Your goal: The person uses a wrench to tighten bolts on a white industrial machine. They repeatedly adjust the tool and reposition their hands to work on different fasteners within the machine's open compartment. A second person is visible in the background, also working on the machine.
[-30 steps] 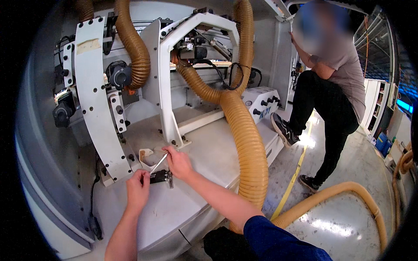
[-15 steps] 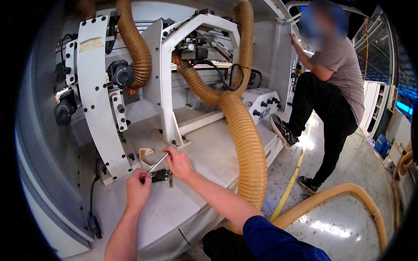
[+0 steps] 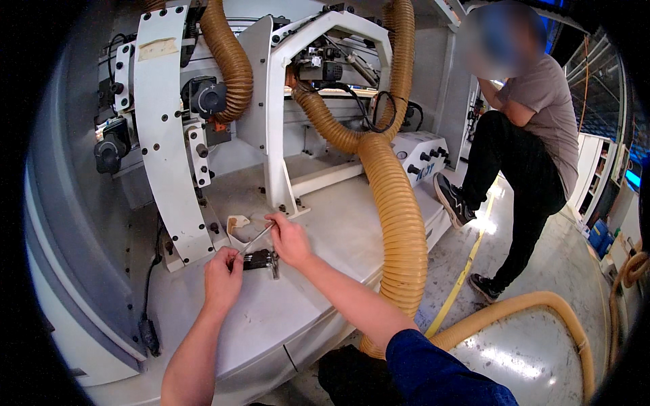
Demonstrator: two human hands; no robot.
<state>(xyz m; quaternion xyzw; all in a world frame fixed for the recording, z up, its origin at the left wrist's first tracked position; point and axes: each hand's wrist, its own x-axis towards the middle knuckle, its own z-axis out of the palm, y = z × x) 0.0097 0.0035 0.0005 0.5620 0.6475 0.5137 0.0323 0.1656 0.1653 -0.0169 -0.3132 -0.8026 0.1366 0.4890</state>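
A thin, straight metal rod (image 3: 259, 237) slants between my two hands, above the grey machine bed. My left hand (image 3: 222, 276) is closed, pinching its lower end between thumb and fingers. At the upper end, the fingertips of my right hand (image 3: 290, 241) are closed on the rod. Just beneath it, on the bed, lies a black holder with several metal keys (image 3: 258, 260), partly hidden by my left fingers. A white, curved piece with a brownish inside (image 3: 237, 225) sits behind the rod, close to the foot of the white bracket.
A curved white plate (image 3: 166, 135) with bolts stands at left, a white angular frame (image 3: 276, 145) behind my hands. A ribbed tan hose (image 3: 395, 223) drops just right of my right forearm. On the right, a person (image 3: 535, 149) has one foot raised against the machine.
The view has shifted, so the machine appears farther right and higher. My hands still hold the rod, now at a slightly different angle. The other person's hand has left the cabinet edge.
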